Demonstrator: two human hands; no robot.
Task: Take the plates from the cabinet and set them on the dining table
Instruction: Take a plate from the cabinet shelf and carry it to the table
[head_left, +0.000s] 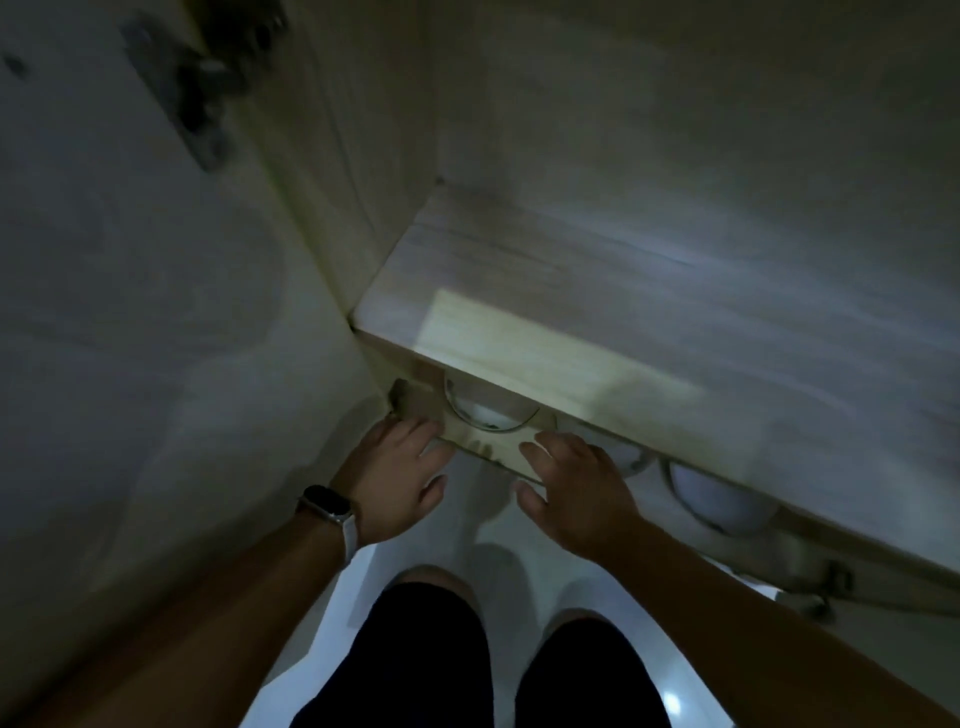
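Both hands, left hand (397, 475) and right hand (574, 491), fingers spread and empty, reach toward plates (488, 413) under the cabinet shelf (571, 332) (dim, blurry), so a misjudged grab could chip them.

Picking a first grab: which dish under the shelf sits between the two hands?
The leftmost dish, its rim showing between left hand and right hand; the other two lie right of the right hand.

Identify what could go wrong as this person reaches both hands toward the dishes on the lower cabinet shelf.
1. The dishes sit tucked under the upper shelf; lifting one too steeply might knock its rim against the board.
2. The picture is dim and blurred, so the left hand or right hand could misjudge a grip and drop a dish onto the floor.
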